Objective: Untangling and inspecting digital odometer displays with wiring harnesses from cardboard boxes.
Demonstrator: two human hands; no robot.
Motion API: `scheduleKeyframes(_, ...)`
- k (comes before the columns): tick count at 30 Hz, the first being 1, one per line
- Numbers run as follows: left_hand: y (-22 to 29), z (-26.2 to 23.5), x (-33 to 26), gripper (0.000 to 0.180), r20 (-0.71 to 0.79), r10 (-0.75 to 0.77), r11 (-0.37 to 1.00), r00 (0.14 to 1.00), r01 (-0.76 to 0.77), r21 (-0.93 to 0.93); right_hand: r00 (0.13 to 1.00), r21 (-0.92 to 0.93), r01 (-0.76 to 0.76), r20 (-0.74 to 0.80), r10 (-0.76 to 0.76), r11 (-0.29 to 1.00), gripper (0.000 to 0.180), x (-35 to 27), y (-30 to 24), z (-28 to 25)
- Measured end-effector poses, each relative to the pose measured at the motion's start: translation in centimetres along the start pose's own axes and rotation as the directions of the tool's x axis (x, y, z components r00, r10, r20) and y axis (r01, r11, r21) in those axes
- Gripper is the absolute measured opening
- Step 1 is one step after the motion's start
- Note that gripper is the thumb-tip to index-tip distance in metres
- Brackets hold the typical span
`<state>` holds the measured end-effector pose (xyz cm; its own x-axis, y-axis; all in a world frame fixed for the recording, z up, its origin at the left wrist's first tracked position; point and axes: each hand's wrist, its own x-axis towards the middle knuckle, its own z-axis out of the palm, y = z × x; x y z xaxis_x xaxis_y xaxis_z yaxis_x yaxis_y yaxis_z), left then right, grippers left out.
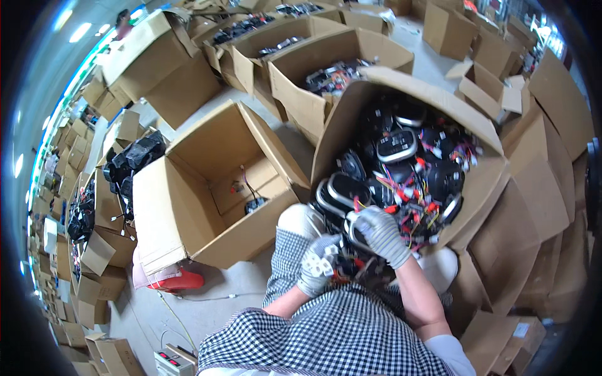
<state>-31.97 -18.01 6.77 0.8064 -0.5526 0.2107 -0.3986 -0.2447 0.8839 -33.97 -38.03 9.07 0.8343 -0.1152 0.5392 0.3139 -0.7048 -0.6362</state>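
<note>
I wear grey striped gloves on both hands. My left hand [315,264], above my lap, is closed around a bunch of small white plastic pieces [322,262]. My right hand [380,233] is closed at the edge of a black housing with a silver rim [353,233]; its fingertips are partly hidden. A pink-red wire stands up beside those fingers. Just beyond lies a large open cardboard box [414,84] filled with similar black and silver housings [397,145] and tangled coloured wires with red and white connectors [411,194]. More dark parts and wires lie below my hands.
To my left stands a cardboard box [216,247] with a small wired part [255,204] inside. Beneath it is a red object [185,281]. A small device with red displays [172,362] sits on the floor. Filled boxes [351,44] line the back; folded cardboard [533,188] leans at right.
</note>
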Motion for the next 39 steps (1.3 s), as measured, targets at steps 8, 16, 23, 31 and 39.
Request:
scheduleKeyframes(8,-0.8,-0.6,2.1,0.043,0.29,0.455,0.889,0.842,-0.411,-0.201,0.957,0.141,-0.211,0.232,0.174,0.967,0.023,-5.6,-6.3,-1.5)
scheduleKeyframes(16,0.1,0.3,2.8,0.035,0.422,0.225,0.974,0.878,-0.219,-0.063,0.523,0.717,-0.662,0.234,0.82,0.218,0.032,-8.6,-7.1,-3.2)
scheduleKeyframes(23,1.1,1.0,1.7,0.044,0.393,-0.082,0.997,0.916,0.081,0.02,0.569,0.536,-0.777,0.372,0.734,0.33,0.027,-9.2,-6.0,-4.8)
scheduleKeyframes(31,0.9,1.2,1.1,0.033,0.367,0.103,0.966,0.924,-0.181,0.183,0.485,0.614,-0.783,0.704,0.519,-0.101,0.025,-9.1,-4.7,-5.2)
scheduleKeyframes(39,-0.2,0.1,1.9,0.019,0.587,0.082,0.974,0.806,-0.189,0.124,0.586,0.59,-0.774,0.527,0.616,0.231,0.024,-11.2,-3.9,-0.4)
